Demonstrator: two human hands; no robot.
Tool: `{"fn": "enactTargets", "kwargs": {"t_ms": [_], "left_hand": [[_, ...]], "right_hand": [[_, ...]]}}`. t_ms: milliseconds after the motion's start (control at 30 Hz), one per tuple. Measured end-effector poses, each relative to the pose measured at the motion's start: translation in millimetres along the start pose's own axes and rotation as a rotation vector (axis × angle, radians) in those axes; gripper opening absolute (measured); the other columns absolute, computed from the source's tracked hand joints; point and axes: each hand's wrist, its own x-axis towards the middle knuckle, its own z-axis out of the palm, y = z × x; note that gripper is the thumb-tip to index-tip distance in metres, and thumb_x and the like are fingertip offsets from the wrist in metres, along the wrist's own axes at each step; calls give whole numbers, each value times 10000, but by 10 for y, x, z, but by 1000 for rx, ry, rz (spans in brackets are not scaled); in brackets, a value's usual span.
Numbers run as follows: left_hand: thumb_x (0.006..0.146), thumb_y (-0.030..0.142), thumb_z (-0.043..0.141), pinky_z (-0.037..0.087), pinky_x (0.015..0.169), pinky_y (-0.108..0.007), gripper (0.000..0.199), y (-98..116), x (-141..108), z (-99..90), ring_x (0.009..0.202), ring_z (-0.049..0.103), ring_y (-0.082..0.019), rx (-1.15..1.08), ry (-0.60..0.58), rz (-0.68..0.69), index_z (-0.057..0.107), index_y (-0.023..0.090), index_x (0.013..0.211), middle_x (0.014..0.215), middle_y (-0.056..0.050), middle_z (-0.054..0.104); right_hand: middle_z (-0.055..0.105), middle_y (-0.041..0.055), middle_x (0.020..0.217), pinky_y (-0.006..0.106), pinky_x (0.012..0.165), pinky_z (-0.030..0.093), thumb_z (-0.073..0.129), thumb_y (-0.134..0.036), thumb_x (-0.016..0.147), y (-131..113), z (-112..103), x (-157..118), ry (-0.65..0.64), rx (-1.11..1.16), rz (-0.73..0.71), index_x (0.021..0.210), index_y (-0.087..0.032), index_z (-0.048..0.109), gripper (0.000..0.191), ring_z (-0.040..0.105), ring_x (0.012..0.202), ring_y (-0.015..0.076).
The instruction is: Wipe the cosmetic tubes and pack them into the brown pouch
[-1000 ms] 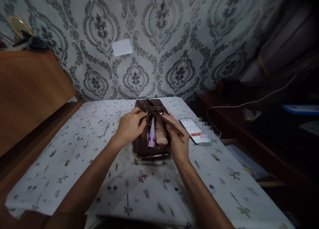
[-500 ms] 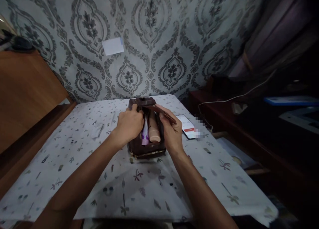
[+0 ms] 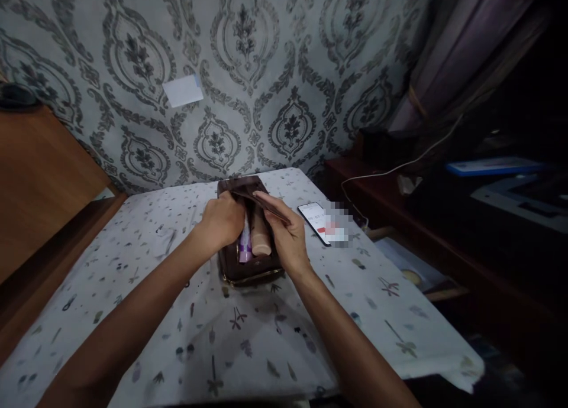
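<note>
A dark brown zip bag (image 3: pixel 251 269) sits unzipped on the table, its gold zip edge facing me. Inside lie a purple-and-white tube (image 3: pixel 245 245) and a beige tube (image 3: pixel 261 236), side by side. My left hand (image 3: pixel 224 219) is closed at the bag's left rim, with its fingertips hidden in the opening. Between the thumb and fingers of my right hand (image 3: pixel 289 239) is a flat brown wallet-like piece (image 3: pixel 276 208), tilted over the bag's right side. Whether that piece is joined to the bag, I cannot tell.
Right of the bag lies a lit phone (image 3: pixel 315 219), partly blurred out. A patterned white cloth covers the table (image 3: pixel 177 313). A wooden panel (image 3: pixel 44 177) borders the left side, and a wallpapered wall rises behind. A white cable (image 3: pixel 390 172) runs over dark furniture on the right.
The view has shifted, so the bag and both hands appear slightly further left. Both hands keep their places at the bag, and the flat brown piece stays in my right hand.
</note>
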Motion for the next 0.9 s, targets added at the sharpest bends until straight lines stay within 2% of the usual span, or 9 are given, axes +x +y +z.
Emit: {"fn": "enactTargets", "kwargs": {"t_ms": [100, 167, 300, 500, 600, 767, 900], "left_hand": [[880, 79, 401, 529, 769, -441, 401, 138, -111, -117, 873, 696, -347, 350, -167, -19, 676, 75, 1171, 1069, -265, 673], [886, 50, 359, 542, 756, -430, 436, 214, -141, -181, 902, 704, -349, 470, -247, -15, 667, 51, 1195, 1112, -282, 663], [903, 71, 388, 560, 809, -399, 402, 296, -79, -255, 1043, 687, -344, 531, -364, -3, 716, 88, 1136, 1180, -258, 664], [946, 168, 469, 545, 941, -404, 435, 392, 68, -345, 1193, 646, -350, 522, -467, -63, 612, 127, 1355, 1329, -217, 640], [953, 170, 450, 557, 911, -417, 412, 363, 47, -329, 1142, 675, -358, 502, -441, -41, 640, 122, 1315, 1287, -221, 665], [944, 70, 324, 579, 802, -400, 459, 330, -73, -250, 1021, 723, -340, 534, -343, -49, 638, 18, 1274, 1241, -291, 662], [938, 49, 339, 572, 850, -400, 452, 422, -66, -289, 1120, 692, -351, 510, -356, -51, 647, 23, 1268, 1243, -272, 676]], "right_hand": [[708, 3, 1312, 407, 1164, 419, 582, -349, 949, 3, -3, 2, -5, 16, -5, 1205, -317, 742, 303, 620, 1265, 225], [708, -1, 1310, 411, 1164, 417, 587, -335, 945, 6, 0, 1, -6, 50, -4, 1200, -324, 745, 300, 620, 1264, 225], [713, -1, 1296, 418, 1170, 405, 613, -299, 928, 4, -2, -8, -8, 86, -5, 1173, -329, 759, 287, 612, 1266, 223], [715, 10, 1273, 402, 1163, 403, 627, -264, 928, -8, -31, -30, -44, 53, -23, 1125, -344, 780, 262, 587, 1299, 220], [711, 18, 1278, 411, 1168, 395, 627, -281, 936, 0, -39, -30, -44, 47, -30, 1134, -345, 776, 256, 589, 1298, 226], [710, 14, 1280, 418, 1164, 398, 624, -287, 938, 22, -36, -25, -37, 63, -42, 1152, -351, 767, 265, 591, 1295, 225], [711, 20, 1275, 422, 1164, 397, 616, -299, 939, 21, -41, -31, -47, 50, -42, 1144, -345, 772, 261, 593, 1292, 228]]}}
